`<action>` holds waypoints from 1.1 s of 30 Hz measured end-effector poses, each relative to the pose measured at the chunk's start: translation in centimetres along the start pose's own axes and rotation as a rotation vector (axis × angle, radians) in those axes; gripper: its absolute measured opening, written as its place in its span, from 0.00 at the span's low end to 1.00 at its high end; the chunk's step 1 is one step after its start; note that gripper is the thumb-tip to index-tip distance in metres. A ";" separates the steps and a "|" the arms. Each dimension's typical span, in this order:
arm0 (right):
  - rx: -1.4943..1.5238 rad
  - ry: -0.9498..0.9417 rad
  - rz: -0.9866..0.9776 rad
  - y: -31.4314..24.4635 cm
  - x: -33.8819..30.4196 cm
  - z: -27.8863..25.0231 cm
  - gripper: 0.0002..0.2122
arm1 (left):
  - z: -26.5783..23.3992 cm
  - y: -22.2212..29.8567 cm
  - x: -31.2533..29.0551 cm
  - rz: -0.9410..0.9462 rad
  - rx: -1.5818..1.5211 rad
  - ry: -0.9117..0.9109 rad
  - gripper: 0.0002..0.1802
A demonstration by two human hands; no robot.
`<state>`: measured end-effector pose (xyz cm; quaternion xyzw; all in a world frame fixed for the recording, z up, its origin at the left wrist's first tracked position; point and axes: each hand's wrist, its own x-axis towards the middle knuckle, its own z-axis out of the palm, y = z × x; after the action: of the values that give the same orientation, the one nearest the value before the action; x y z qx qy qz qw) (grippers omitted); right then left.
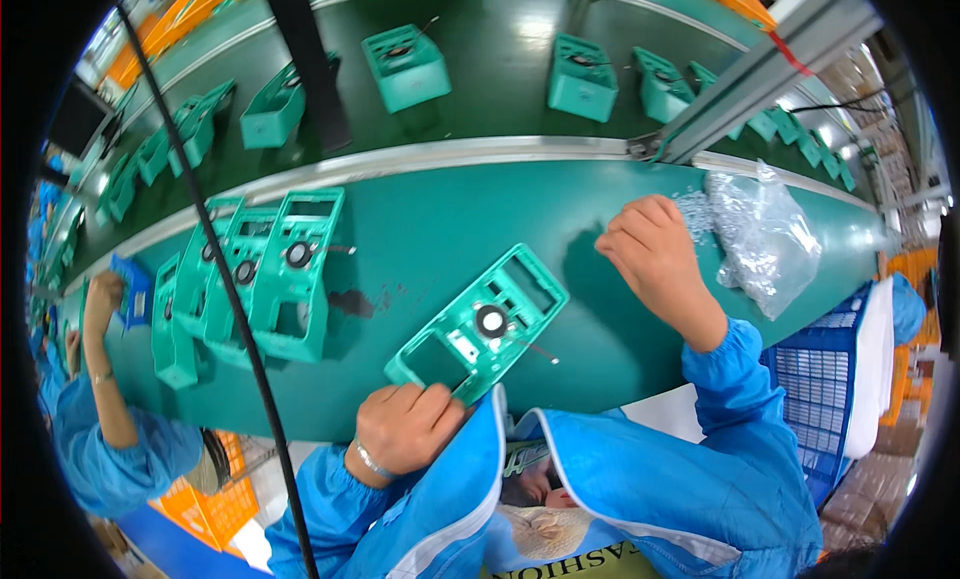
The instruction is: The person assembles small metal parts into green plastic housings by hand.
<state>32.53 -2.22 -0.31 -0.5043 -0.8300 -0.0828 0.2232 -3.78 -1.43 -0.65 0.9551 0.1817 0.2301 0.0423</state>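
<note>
A green plastic housing (433, 341) with a round black-and-white speaker (491, 321) and a short loose wire lies slanted on the bench in front of me. My left hand (408, 427) is closed on its near edge. To the right, my right hand (650, 254) is raised over the bench, apart from the housing, its fingers pinched together. Whatever is between those fingertips is hidden. Beside it lie a scatter of small clear pieces (694, 217) and a clear plastic bag (765, 244) filled with more of them.
Several similar housings (290, 309) lean together at the left. Beyond the metal rail (480, 151), a dark green conveyor (490, 89) carries more. A black cable (215, 239) hangs across the view. Another person's hand (104, 299) is by a blue bin (133, 291). A blue crate (815, 399) stands right.
</note>
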 end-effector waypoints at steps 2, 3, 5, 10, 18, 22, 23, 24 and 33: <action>-0.132 -0.026 0.051 1.5 -1.6 0.7 0.07 | 0.1 -0.1 0.0 0.007 -0.011 -0.022 0.06; -0.144 -0.025 0.062 1.5 -1.8 0.8 0.07 | 0.1 -0.1 -0.1 -0.001 0.003 -0.026 0.06; -0.060 0.010 0.047 1.5 -2.1 0.8 0.06 | 0.2 -0.2 0.1 0.005 0.012 -0.028 0.06; 0.002 0.057 0.102 1.0 -3.1 0.9 0.06 | 0.1 -0.1 0.0 -0.011 0.027 -0.037 0.07; 0.018 0.082 0.264 1.4 -2.8 0.7 0.08 | -0.1 -0.1 0.3 -0.012 0.010 -0.046 0.08; 0.066 0.088 0.222 1.1 -2.2 1.0 0.09 | 0.0 -0.1 0.2 -0.016 0.002 -0.032 0.09; 0.065 0.082 0.218 1.1 -2.1 1.1 0.09 | 0.0 -0.1 0.2 -0.019 0.001 -0.033 0.09; 0.069 0.081 0.217 1.1 -2.1 1.2 0.09 | 0.0 0.0 0.2 -0.019 0.005 -0.037 0.09; 0.006 0.073 0.306 1.2 -2.2 1.2 0.07 | 0.1 -0.1 0.2 -0.018 0.015 -0.030 0.08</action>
<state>34.14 -2.96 -2.43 -0.6207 -0.7352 -0.0635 0.2649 -3.59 -1.27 -0.72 0.9570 0.1915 0.2142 0.0400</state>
